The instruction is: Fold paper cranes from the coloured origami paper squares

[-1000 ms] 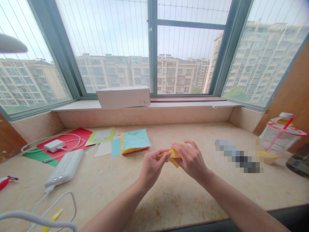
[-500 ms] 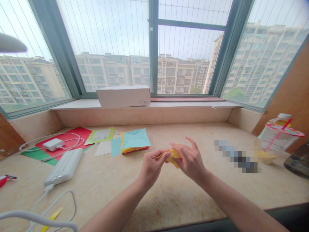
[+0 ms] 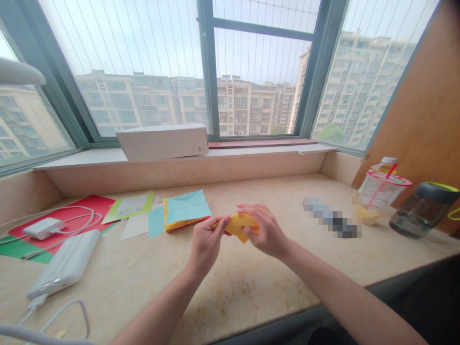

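Observation:
A piece of folded yellow paper [image 3: 239, 225] is held up between both hands, over the middle of the counter. My left hand [image 3: 208, 242] pinches its left end between thumb and fingers. At the other end, my right hand [image 3: 264, 232] has its fingers bent over the paper, with the thumb below. The exact folds are partly hidden by the fingers. Just left of my left hand lies a stack of coloured paper [image 3: 187, 208], light blue on top with yellow and red edges beneath.
On the left are a white power bank [image 3: 64, 266], a charger [image 3: 45, 228] with cable, and red paper [image 3: 77, 211]. A white box [image 3: 163, 143] stands on the sill. To the right are a pixelated object [image 3: 332, 218], a lidded cup [image 3: 381, 191] with straw, and a dark bottle [image 3: 417, 211].
The view has swung to the right, so the whole dark bottle now shows. My right fingers have come down closer around the yellow paper, which appears more spread out.

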`<state>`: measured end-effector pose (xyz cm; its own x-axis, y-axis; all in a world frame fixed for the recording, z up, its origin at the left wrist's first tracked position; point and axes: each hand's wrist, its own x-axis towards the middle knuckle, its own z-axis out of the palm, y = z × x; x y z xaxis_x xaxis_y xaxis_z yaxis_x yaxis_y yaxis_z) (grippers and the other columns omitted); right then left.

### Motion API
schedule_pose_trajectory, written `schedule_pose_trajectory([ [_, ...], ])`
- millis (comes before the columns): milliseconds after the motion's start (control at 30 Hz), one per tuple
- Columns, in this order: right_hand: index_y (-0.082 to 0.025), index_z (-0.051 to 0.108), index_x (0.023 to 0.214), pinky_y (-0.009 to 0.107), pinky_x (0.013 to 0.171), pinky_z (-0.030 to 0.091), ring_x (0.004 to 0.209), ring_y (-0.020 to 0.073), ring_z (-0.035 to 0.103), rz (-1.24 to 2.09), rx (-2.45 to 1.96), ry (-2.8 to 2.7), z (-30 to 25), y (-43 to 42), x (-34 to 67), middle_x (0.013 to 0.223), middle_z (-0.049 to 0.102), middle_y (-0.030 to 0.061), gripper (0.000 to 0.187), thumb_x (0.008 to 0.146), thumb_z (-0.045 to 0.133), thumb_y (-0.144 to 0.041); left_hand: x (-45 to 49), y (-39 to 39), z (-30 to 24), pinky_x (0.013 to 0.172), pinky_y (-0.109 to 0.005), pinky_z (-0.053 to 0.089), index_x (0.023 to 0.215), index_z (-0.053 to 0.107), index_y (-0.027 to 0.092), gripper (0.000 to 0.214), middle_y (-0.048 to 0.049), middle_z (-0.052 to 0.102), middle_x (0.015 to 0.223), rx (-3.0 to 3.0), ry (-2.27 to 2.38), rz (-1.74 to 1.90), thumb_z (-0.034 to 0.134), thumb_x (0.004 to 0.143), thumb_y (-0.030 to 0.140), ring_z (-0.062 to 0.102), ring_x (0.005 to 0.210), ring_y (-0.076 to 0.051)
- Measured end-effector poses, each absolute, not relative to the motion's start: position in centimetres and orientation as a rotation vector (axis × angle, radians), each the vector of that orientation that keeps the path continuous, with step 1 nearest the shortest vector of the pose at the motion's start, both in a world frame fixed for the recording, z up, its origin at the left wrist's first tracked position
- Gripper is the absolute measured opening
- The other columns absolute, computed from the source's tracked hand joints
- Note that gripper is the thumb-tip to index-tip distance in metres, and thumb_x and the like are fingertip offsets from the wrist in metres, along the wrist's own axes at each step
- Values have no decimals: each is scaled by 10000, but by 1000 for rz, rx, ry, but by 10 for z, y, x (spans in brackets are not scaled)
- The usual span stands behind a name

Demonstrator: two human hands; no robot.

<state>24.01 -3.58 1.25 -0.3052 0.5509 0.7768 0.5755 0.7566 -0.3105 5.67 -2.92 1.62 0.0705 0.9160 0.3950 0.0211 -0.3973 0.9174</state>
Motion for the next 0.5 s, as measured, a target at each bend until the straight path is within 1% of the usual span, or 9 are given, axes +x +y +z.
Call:
schedule_pose_trajectory([
  [67, -219, 563, 1177, 401, 970, 480, 1185, 234, 579, 159, -839, -1929, 14, -35, 240, 1284, 589, 124, 340, 839, 594, -187, 55, -27, 16, 563, -226, 525, 798, 767, 132, 300, -40, 700, 618, 1546, 978, 1435, 693, 804, 422, 636, 569, -150],
  [133, -219, 569, 1177, 376, 945, 505, 1217, 234, 551, 326, -840, -1895, 15, -35, 239, 1320, 534, 134, 348, 837, 641, -247, 54, -24, 17, 556, -233, 534, 808, 762, 128, 304, -48, 720, 664, 1520, 983, 1442, 707, 788, 427, 640, 561, -150],
  [233, -226, 589, 1143, 391, 968, 491, 1246, 242, 524, 475, -868, -1855, 16, -34, 238, 1334, 501, 132, 362, 814, 701, -327, 53, -22, 17, 567, -249, 560, 825, 753, 126, 328, -57, 738, 729, 1486, 998, 1469, 720, 767, 447, 658, 578, -157],
  [300, -223, 608, 1085, 397, 977, 480, 1220, 237, 540, 546, -901, -1802, 14, -31, 238, 1326, 504, 125, 311, 814, 704, -343, 54, -21, 17, 579, -266, 580, 822, 745, 125, 346, -59, 741, 745, 1469, 1009, 1473, 727, 753, 463, 675, 600, -170],
  [367, -216, 621, 1010, 382, 944, 493, 1141, 223, 586, 634, -927, -1738, 12, -27, 238, 1299, 527, 112, 240, 820, 695, -342, 54, -21, 17, 578, -277, 594, 810, 735, 127, 358, -56, 740, 746, 1453, 1011, 1467, 739, 733, 476, 685, 610, -180],
  [400, -211, 621, 977, 366, 902, 509, 1076, 213, 614, 701, -932, -1706, 10, -25, 238, 1254, 559, 102, 220, 818, 693, -345, 55, -20, 17, 569, -278, 596, 806, 730, 129, 362, -53, 738, 739, 1449, 1011, 1468, 745, 722, 481, 688, 609, -184],
  [500, -200, 608, 921, 303, 715, 524, 825, 178, 658, 1026, -904, -1607, 8, -19, 238, 973, 668, 46, 249, 790, 714, -384, 56, -20, 15, 538, -271, 592, 807, 711, 138, 366, -42, 725, 704, 1461, 1025, 1478, 758, 703, 486, 691, 605, -188],
])
